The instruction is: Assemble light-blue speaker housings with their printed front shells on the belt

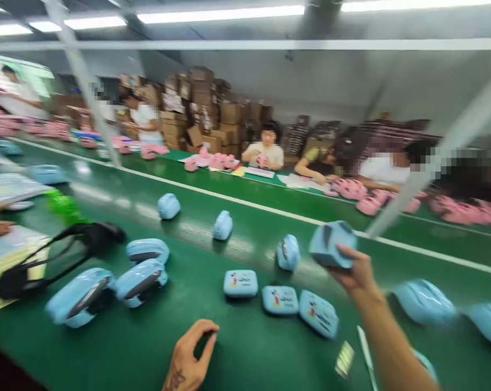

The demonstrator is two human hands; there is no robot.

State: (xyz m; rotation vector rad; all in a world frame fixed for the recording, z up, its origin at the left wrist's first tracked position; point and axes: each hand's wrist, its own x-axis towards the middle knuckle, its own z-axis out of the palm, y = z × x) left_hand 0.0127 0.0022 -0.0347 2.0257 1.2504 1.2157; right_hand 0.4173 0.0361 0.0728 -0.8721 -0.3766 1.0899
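Green bench (pixel 119 347), near side. My right hand (pixel 356 274) grips 1 blue case (pixel 325 247), thumb on its near face, fingers beneath; grip filled and closed round it. The case is held up clear of the surface, toward the bench's right end; blur hides its finer detail.

My left hand (pixel 190 355) is low at the middle of the near edge, thumb and forefinger curled to a narrow gap. Cannot tell if anything small sits between them.

Between my hands, 3 printed boxes (pixel 280 307) lie in a slanting row, cartoon figure up; the 2 on the right nearly touch. Near the right end of the near edge: 1 white stick (pixel 365 353) and 1 small pale packet (pixel 345 358).

Toward the bench's left end, 3 grey-banded cases (pixel 76 296) sit close together, beside 1 black bag (pixel 94 237) and 1 green bottle (pixel 64 206).

Along the bench's far edge, on a glossy green strip (pixel 194 231), 3 small blue pieces (pixel 222 225) stand spaced apart. Across it, co-workers (pixel 265 152) sit among pink pieces (pixel 349 189), brown cartons (pixel 231 115) stacked behind.
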